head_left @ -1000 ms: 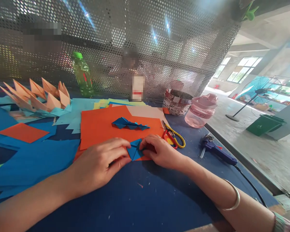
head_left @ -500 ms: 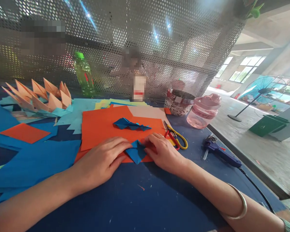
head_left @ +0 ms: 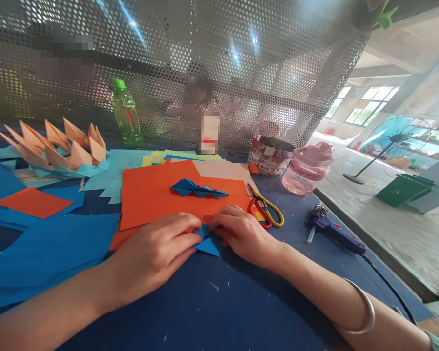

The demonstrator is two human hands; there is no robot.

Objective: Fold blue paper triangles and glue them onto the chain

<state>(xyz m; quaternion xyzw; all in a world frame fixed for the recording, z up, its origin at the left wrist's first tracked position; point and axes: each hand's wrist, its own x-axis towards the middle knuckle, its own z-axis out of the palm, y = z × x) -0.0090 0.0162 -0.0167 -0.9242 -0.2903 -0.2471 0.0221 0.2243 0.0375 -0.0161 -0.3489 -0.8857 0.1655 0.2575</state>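
My left hand (head_left: 157, 253) and my right hand (head_left: 243, 234) meet over a small folded blue paper piece (head_left: 209, 245) at the near edge of an orange sheet (head_left: 157, 195). The fingertips of both hands pinch and press the blue piece against the dark blue table (head_left: 219, 307). Behind the hands, a row of folded blue paper units (head_left: 197, 188) lies on the orange sheet. Most of the small blue piece is hidden under my fingers.
Red-and-yellow scissors (head_left: 265, 210) lie right of the orange sheet, and a blue glue gun (head_left: 331, 230) with its cord further right. A patterned bowl (head_left: 269, 155), a pink jar (head_left: 307, 168), a green bottle (head_left: 125, 112), peach folded shapes (head_left: 54, 144) and blue sheets (head_left: 47, 248) surround them. A perforated metal screen (head_left: 205, 58) stands behind.
The small blue piece has slid slightly toward me, off the orange sheet's edge, and my fingers have closed tighter over it, covering more of it.
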